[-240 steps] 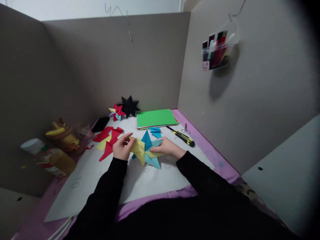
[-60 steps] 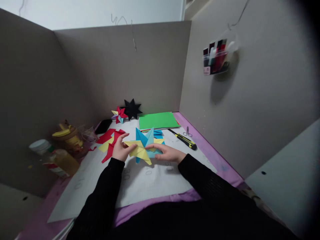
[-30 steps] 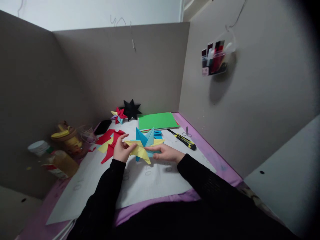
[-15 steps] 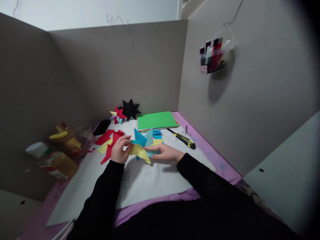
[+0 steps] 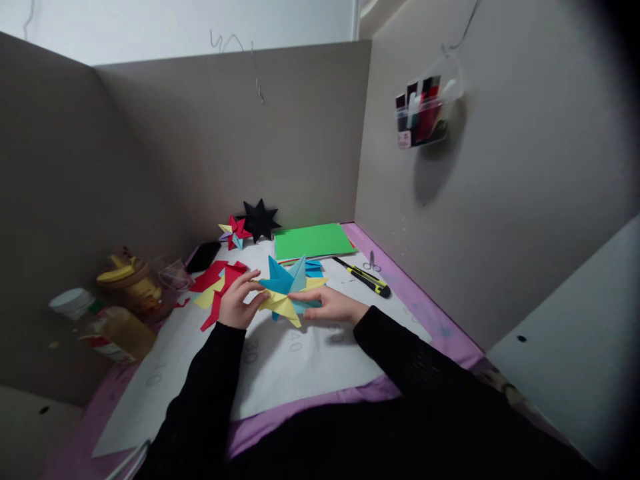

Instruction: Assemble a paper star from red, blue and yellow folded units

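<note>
Between my two hands, just above the white paper sheet [image 5: 285,373], is a folded paper star [image 5: 281,279] with blue, light blue and yellow points. My left hand [image 5: 241,300] pinches its yellow part at the left side, thumb in front. My right hand [image 5: 327,305] grips the star from the right, index finger stretched across the yellow fold and thumb below. The remaining right fingers are partly hidden. Red folded paper pieces [image 5: 223,293] and a yellow one [image 5: 209,293] lie beside my left hand, partly covered by it.
A yellow-black utility knife [image 5: 367,279], small scissors [image 5: 372,262] and a green paper stack [image 5: 315,241] lie to the right and behind. A black star [image 5: 259,220], a multicoloured star [image 5: 235,233] and a phone [image 5: 204,257] are farther back. A glue bottle [image 5: 117,333] stands left.
My left hand has shifted slightly left and down, its thumb now in front of the yellow part. The yellow part looks more sharply creased. My right hand stays nearly still.
</note>
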The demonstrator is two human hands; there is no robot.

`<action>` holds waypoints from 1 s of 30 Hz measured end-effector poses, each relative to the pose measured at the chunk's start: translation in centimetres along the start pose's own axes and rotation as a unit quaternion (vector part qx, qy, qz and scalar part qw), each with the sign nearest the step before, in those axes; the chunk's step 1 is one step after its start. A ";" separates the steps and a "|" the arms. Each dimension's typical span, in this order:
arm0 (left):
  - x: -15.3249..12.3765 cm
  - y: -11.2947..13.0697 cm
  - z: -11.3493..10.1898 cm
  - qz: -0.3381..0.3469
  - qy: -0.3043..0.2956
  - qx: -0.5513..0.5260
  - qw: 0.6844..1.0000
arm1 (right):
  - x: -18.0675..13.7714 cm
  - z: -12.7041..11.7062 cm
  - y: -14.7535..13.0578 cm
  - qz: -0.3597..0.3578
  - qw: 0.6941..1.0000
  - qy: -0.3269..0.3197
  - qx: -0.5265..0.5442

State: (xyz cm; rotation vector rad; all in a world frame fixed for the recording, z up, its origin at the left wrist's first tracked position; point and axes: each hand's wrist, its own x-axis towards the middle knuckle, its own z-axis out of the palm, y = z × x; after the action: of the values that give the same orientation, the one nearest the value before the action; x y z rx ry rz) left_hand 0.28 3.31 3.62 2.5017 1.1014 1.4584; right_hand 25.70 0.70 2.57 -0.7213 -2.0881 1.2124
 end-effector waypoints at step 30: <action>0.5 -0.1 -2.1 -0.145 -0.093 -0.109 0.979 | -0.1 0.0 -0.1 -0.005 1.000 -0.015 0.003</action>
State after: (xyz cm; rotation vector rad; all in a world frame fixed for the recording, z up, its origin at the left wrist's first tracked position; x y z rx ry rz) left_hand -1.28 3.07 5.13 2.1692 1.1452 1.1716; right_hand 25.77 0.64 2.63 -0.6919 -2.1094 1.2306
